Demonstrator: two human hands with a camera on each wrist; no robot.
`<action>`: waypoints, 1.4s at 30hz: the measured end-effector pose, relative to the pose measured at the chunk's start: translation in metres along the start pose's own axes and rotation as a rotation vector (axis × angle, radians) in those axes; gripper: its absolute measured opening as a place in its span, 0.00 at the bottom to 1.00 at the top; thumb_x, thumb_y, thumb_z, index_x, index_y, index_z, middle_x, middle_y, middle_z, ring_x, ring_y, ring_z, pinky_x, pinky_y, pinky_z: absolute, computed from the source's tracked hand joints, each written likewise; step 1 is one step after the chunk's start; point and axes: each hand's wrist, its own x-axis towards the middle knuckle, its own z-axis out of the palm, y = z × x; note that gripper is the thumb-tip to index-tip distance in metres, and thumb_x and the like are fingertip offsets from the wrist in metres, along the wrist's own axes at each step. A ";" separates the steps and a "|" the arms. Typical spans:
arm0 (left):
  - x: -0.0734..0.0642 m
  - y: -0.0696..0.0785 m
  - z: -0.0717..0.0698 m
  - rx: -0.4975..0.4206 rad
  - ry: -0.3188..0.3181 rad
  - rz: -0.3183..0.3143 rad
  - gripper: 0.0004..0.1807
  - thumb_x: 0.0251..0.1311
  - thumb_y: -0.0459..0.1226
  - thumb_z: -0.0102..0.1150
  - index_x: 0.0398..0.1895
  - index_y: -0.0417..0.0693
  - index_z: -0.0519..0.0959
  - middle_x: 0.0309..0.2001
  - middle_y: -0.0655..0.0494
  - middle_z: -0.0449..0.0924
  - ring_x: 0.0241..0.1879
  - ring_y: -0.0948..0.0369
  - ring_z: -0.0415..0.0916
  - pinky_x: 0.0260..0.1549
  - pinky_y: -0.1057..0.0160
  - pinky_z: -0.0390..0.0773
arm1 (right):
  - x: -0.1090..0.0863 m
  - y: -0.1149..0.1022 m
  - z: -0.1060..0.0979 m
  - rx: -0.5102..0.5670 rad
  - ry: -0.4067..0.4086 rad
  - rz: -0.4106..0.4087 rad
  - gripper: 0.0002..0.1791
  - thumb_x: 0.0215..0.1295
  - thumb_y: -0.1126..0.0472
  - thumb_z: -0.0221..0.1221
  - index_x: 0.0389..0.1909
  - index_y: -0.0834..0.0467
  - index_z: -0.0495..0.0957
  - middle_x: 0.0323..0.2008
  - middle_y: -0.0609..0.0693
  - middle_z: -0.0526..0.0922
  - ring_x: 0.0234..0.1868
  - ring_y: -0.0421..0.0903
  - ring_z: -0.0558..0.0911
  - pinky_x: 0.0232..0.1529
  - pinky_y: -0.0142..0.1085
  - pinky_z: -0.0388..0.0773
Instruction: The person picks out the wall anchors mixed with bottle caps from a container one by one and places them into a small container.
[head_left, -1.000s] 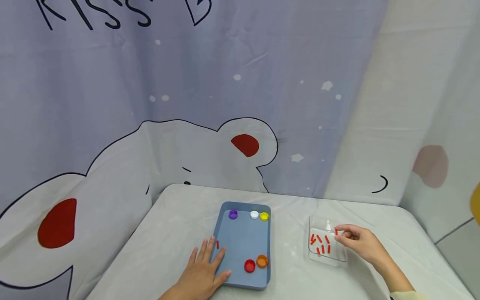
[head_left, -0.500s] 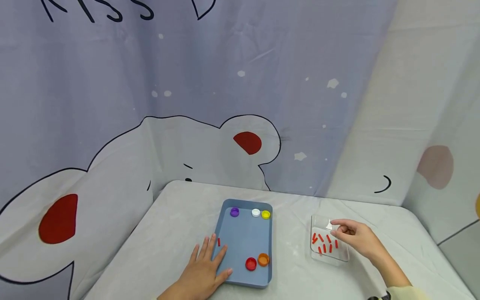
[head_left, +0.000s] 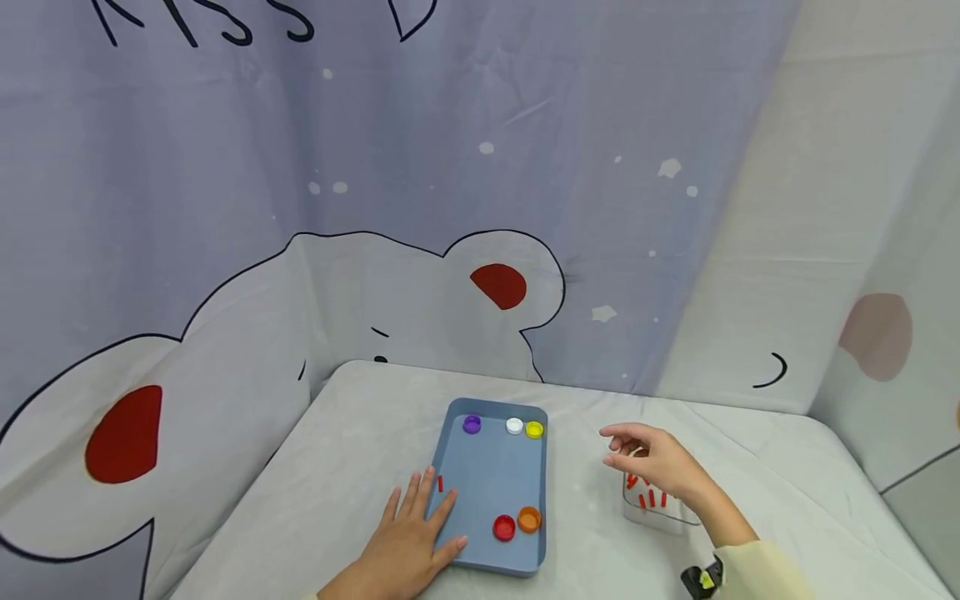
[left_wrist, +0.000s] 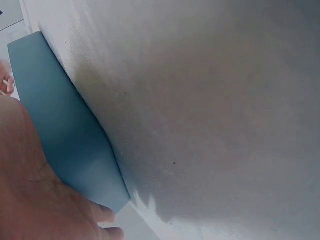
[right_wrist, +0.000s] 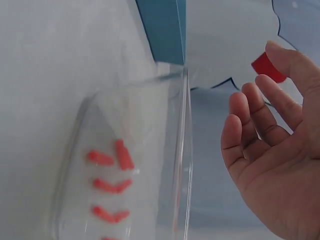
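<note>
My left hand (head_left: 403,537) rests with spread fingers on the left edge of a blue tray (head_left: 487,479); the left wrist view shows its palm against the tray's side wall (left_wrist: 60,110). One small red stick (head_left: 440,483) lies in the tray near those fingertips. Over a clear plastic box (head_left: 660,523) hovers my right hand (head_left: 654,458), its thumb and forefinger apart with nothing between them. Several short red sticks (right_wrist: 101,158) lie in the box; the hand hides part of it in the head view.
In the tray, a purple cap (head_left: 472,425), a white cap (head_left: 513,426) and a yellow cap (head_left: 534,430) sit at the far end. A red cap (head_left: 504,527) and an orange cap (head_left: 529,520) lie near its front. A printed curtain (head_left: 420,167) rises behind the white-covered table.
My right hand pinched a red stick a second ago and let it go into the clear box. Since then it has moved left over the box. The left hand stays on the tray.
</note>
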 end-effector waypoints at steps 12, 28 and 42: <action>0.001 0.000 0.000 -0.003 0.004 0.003 0.40 0.72 0.64 0.43 0.76 0.48 0.66 0.79 0.35 0.46 0.78 0.35 0.42 0.68 0.28 0.47 | 0.031 -0.023 0.040 0.026 -0.128 -0.134 0.23 0.62 0.57 0.71 0.57 0.60 0.81 0.41 0.57 0.82 0.38 0.41 0.79 0.39 0.32 0.78; 0.003 -0.002 0.005 0.020 0.024 -0.006 0.40 0.71 0.65 0.42 0.75 0.50 0.67 0.79 0.36 0.47 0.78 0.36 0.44 0.68 0.29 0.47 | 0.060 -0.037 0.087 0.013 -0.247 -0.195 0.23 0.61 0.57 0.72 0.56 0.59 0.82 0.39 0.57 0.83 0.37 0.41 0.79 0.39 0.34 0.78; 0.000 0.000 0.000 0.011 -0.017 -0.019 0.42 0.71 0.67 0.39 0.76 0.50 0.65 0.80 0.37 0.44 0.78 0.37 0.41 0.69 0.29 0.46 | 0.081 -0.055 0.127 -0.073 -0.354 -0.233 0.24 0.62 0.55 0.71 0.57 0.61 0.82 0.37 0.49 0.83 0.34 0.37 0.77 0.36 0.30 0.77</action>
